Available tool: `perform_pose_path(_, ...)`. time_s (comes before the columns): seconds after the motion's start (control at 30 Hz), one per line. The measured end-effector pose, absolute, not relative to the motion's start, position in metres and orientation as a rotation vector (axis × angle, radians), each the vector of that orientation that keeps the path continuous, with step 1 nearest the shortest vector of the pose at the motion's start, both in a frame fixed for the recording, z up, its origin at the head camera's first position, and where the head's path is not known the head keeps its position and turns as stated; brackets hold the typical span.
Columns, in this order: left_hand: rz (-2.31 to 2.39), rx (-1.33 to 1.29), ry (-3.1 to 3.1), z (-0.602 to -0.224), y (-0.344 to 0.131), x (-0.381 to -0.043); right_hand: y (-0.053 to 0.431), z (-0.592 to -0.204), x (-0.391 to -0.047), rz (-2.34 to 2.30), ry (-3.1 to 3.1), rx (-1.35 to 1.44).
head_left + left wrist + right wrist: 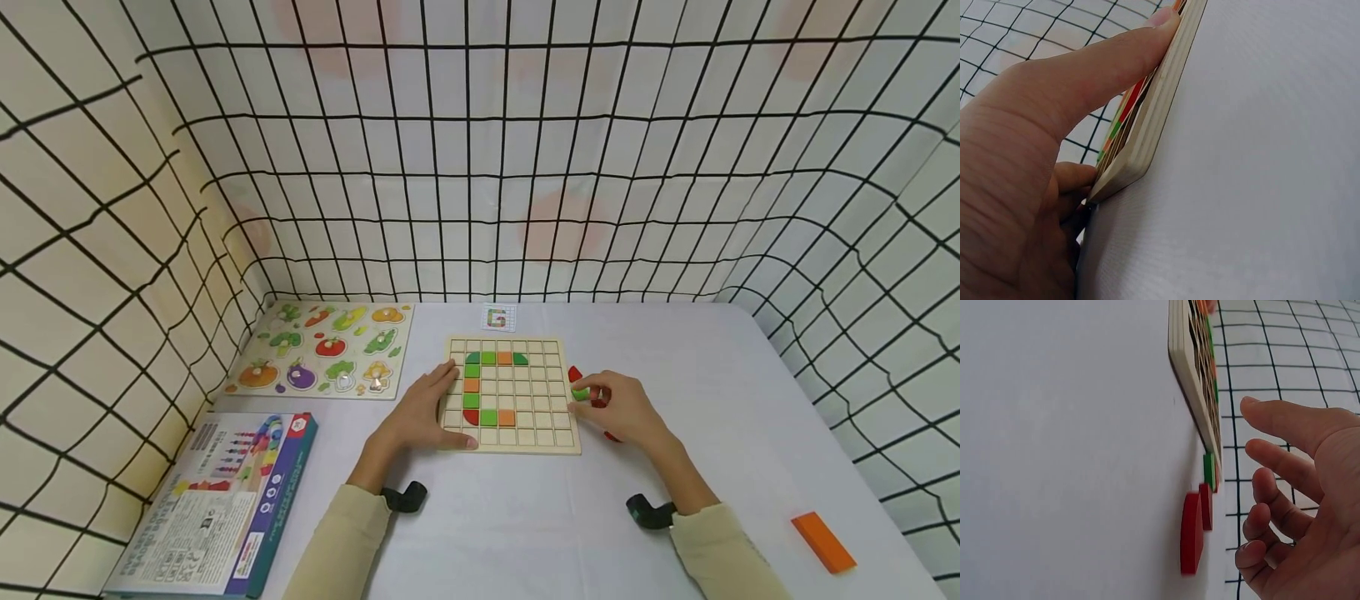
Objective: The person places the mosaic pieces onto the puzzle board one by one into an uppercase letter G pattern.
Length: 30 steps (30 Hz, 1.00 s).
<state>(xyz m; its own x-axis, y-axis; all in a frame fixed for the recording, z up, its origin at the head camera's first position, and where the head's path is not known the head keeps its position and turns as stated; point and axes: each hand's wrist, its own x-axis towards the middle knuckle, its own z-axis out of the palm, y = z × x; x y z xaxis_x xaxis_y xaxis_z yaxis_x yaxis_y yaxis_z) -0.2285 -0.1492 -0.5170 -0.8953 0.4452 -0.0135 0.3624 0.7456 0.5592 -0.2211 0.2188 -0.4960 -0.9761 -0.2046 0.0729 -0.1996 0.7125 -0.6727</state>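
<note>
A wooden grid board (540,433) lies flat on the table, with green, orange and red pieces (488,417) set in its squares in a C-like outline. My left hand (420,412) spreads around its near left corner, thumb resting on the front rim and fingers along the left side. Off the board's right edge is my right hand (621,406), above loose pieces. The right wrist view shows its thumb and fingers apart with nothing between them. Beside the board there lie a green piece (1209,470), a curved red piece (1191,534) and another red piece (1206,506).
A small pattern card (498,317) lies behind the board. On the left are a vegetable puzzle board (315,367) and a large box (217,508). An orange block (823,542) sits near right. Black grid netting (465,167) surrounds the table.
</note>
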Motion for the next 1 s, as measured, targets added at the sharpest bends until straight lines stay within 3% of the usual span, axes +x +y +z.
perform_pose_path(0.37,0.824,0.614,2.791,-0.518,-0.149,-0.229,0.251,-0.507,-0.223,-1.051,2.914,-0.203)
perform_pose_path(1.0,0.833,0.618,2.794,-0.516,-0.149,-0.228,0.261,-0.508,-0.223,-0.988,2.879,-0.280)
